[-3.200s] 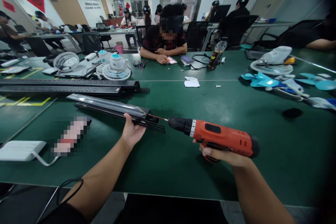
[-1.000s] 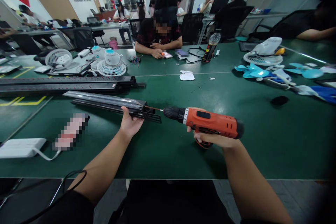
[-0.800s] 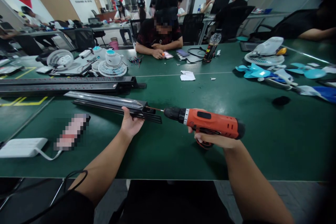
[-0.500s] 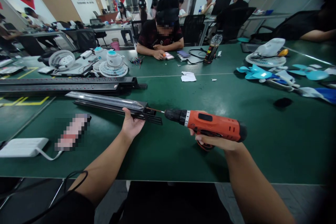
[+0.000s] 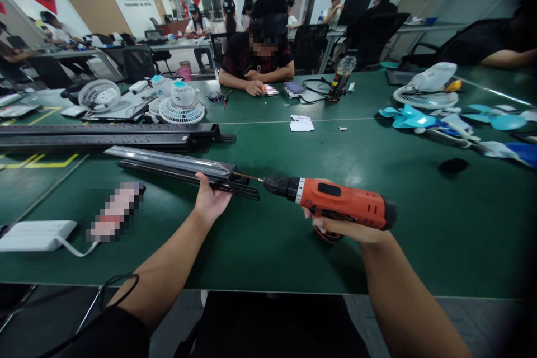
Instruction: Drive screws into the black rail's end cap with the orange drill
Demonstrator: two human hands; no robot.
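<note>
Gripping the rounded orange drill (image 5: 346, 201), the right hand (image 5: 350, 228) points the slim bit (image 5: 249, 177) at the black rail (image 5: 176, 163); the left hand (image 5: 212, 204) holds this long, straight-edged, glossy-topped rail on the left, over the smooth green table (image 5: 285, 257)

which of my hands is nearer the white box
Left. Your left hand, holding a black rail, is right of the white box; your right hand, on the orange drill, is farther right.
</note>
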